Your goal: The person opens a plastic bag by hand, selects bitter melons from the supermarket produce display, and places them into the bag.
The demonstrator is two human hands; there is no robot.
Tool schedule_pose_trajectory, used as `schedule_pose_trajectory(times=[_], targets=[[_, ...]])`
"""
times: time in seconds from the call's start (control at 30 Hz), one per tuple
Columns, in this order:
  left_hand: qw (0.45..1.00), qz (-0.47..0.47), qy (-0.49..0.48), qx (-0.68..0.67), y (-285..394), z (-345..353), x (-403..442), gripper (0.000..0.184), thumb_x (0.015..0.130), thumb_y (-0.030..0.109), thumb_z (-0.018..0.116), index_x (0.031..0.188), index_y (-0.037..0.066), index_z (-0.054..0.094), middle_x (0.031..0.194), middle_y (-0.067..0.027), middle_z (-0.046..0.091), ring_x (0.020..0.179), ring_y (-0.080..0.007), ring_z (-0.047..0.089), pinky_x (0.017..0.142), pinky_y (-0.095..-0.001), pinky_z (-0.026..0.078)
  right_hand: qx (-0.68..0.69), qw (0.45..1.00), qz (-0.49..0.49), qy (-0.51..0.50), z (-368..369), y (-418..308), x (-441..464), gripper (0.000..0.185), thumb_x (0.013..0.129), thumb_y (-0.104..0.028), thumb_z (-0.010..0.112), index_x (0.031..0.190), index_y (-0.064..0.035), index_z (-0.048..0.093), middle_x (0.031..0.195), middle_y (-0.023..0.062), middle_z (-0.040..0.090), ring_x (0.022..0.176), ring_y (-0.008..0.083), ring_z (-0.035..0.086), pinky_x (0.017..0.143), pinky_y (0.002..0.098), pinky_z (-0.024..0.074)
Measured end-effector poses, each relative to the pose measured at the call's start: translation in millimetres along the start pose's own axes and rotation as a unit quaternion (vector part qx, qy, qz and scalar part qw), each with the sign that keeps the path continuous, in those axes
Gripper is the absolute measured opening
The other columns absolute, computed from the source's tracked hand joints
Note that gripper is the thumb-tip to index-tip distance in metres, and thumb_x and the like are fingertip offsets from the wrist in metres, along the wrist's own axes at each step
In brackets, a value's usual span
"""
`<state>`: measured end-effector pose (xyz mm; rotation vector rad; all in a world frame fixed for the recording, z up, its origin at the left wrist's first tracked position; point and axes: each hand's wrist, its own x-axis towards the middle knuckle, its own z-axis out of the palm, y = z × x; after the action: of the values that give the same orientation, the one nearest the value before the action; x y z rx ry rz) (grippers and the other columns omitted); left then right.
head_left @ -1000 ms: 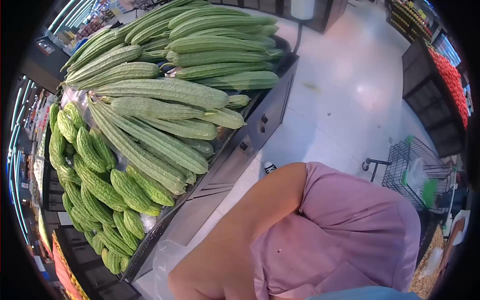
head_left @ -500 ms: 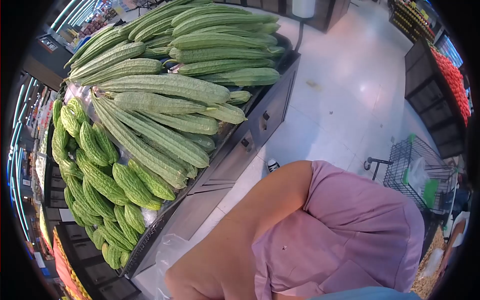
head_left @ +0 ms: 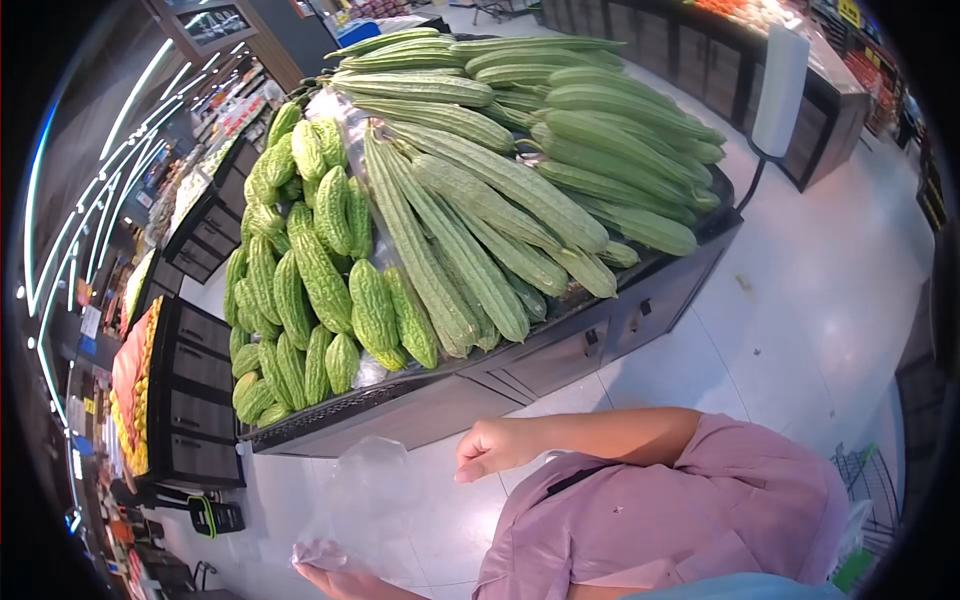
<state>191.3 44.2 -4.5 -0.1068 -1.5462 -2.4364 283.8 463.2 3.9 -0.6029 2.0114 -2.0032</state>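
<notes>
Holding a clear plastic bag (head_left: 370, 490) at the lower edge of the view, the left hand (head_left: 335, 578) has its fingers clamped on the bunched film. The bag spreads upward from that hand, in front of the counter (head_left: 360, 425) and over the pale floor (head_left: 800, 330). The right hand (head_left: 495, 447), reached across from the right, has its fingers curled together just beside the bag; whether it touches the film cannot be told.

On the counter, bumpy green bitter melons (head_left: 325, 275) lie heaped to the left, most with their long axes near upright in the view. Long ridge gourds (head_left: 480, 220) fan out beside them to the right, several with their thick ends toward the counter's front edge. Crumpled plastic sheeting (head_left: 328, 103) shows between the two heaps.

The person's pink shirt (head_left: 670, 510) fills the lower right, with part of a wire shopping cart (head_left: 875, 490) beyond it. A white cylinder (head_left: 780, 95) stands at upper right, near the counter's far corner. Yellow fruit (head_left: 132, 425) lines a dark display at left, above a black-and-green basket (head_left: 215, 515).
</notes>
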Motion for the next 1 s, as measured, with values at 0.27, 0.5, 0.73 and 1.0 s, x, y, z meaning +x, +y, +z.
schedule_pose_trajectory(times=[0.27,0.5,0.73,1.0], targets=[[0.992,0.008,-0.098,-0.078,20,181,-55,0.024,0.105,0.034,0.054,0.115,0.012,0.059,0.109,-0.0004,0.059,0.092,-0.0163,0.059,0.079,-0.0322,0.05,0.09,0.985,0.099,0.106,5,66,-49,0.075,0.093,-0.058,0.065,0.145,-0.0064,0.05,0.125,0.0094,0.065,0.108,0.0155,0.061,0.079,0.0282,0.0497],[0.933,-0.095,-0.26,-0.232,19,230,-116,0.017,0.106,0.028,0.052,0.096,0.014,0.054,0.077,-0.0027,0.061,0.078,-0.0176,0.054,0.071,-0.0342,0.05,0.271,0.938,0.056,0.21,-20,53,-116,0.098,0.093,-0.048,0.07,0.162,-0.0115,0.009,0.151,0.0129,0.043,0.119,0.021,0.058,0.088,0.0326,0.0495],[0.904,-0.099,-0.29,-0.299,14,206,-144,0.017,0.109,0.027,0.044,0.103,0.014,0.054,0.08,0.0034,0.058,0.073,-0.0131,0.048,0.069,-0.0325,0.049,0.331,0.909,-0.006,0.253,-32,46,-144,0.12,0.082,-0.054,0.078,0.162,-0.0124,-0.001,0.156,0.0175,0.035,0.119,0.0201,0.058,0.089,0.0328,0.0505],[0.954,-0.056,-0.17,-0.24,29,164,-164,0.018,0.109,0.028,0.043,0.102,0.016,0.054,0.08,0.0037,0.057,0.074,-0.0126,0.05,0.068,-0.0295,0.049,0.196,0.933,-0.032,0.302,-24,48,-133,0.05,0.089,-0.039,0.076,0.124,-0.004,0.068,0.12,0.0029,0.068,0.097,0.0088,0.059,0.086,0.025,0.045]])
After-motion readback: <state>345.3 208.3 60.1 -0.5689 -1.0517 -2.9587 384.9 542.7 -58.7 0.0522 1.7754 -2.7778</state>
